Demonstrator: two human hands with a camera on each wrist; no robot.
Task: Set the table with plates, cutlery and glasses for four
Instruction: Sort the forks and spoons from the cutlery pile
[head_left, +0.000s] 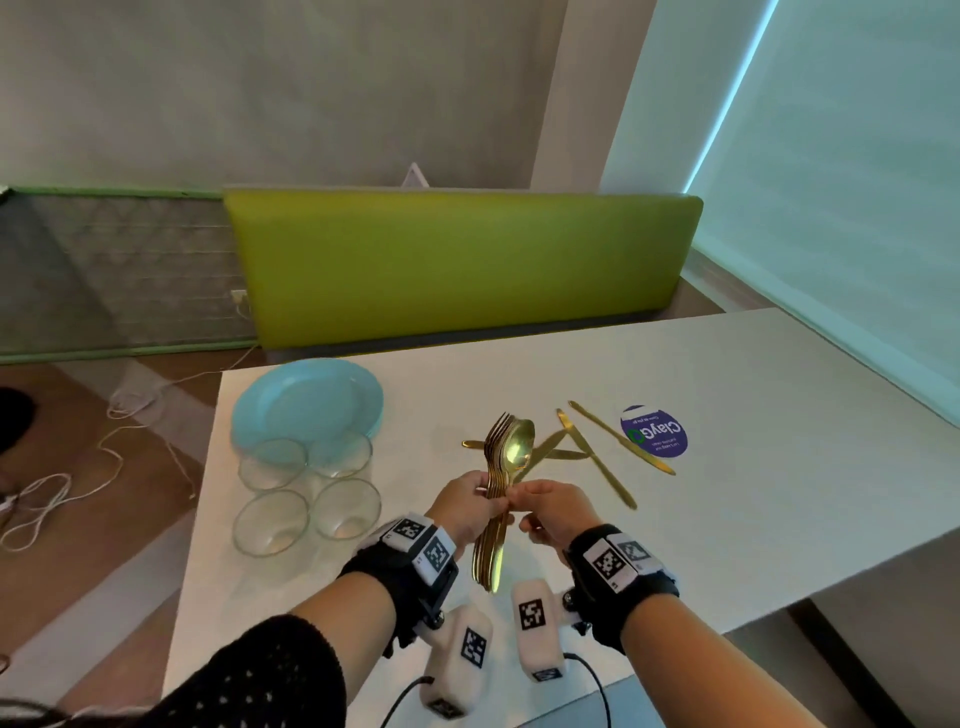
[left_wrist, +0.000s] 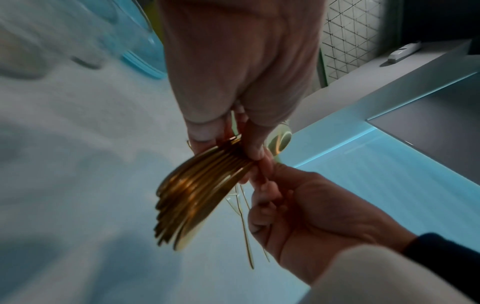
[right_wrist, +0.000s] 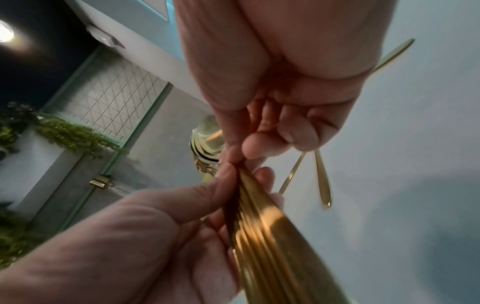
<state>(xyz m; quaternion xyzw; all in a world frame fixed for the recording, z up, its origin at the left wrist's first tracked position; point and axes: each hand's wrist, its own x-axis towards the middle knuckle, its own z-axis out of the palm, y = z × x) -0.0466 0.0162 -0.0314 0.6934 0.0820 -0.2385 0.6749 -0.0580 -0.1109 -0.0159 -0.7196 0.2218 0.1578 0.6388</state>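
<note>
- Nearest you, your left hand (head_left: 470, 512) grips the bundle of gold forks and spoons (head_left: 498, 483) at mid-handle, fingers curled round it; the left wrist view shows the handle ends fanned out below your fingers (left_wrist: 255, 144).
- Your right hand (head_left: 553, 512) meets the bundle from the 3 o'clock side, and its thumb and forefinger pinch at the handles just beside your left thumb; the right wrist view shows the fingertips (right_wrist: 255, 149) closed on the edge of the stack. How many pieces they hold you cannot tell.
- The bundle stands tilted above the tabletop (head_left: 727, 519), fork tines and a spoon bowl pointing to 12 o'clock, handle ends toward you.
- Behind the bundle, from 12 to 2 o'clock, gold knives (head_left: 621, 437) lie loose on the tabletop, some crossing each other, well apart from the plates.
- A round purple sticker (head_left: 655, 432) sits at 2 o'clock, touched by the farthest knife.
- At 10 o'clock, a stack of light blue plates (head_left: 311, 397) rests near the far left corner of the tabletop.
- Four clear glass bowls (head_left: 270, 522) cluster at 9 to 10 o'clock, between you and the plates; the far two overlap the plates' rim in the head view.
- Past the tabletop at 12 o'clock stands a green bench back (head_left: 457, 260).
</note>
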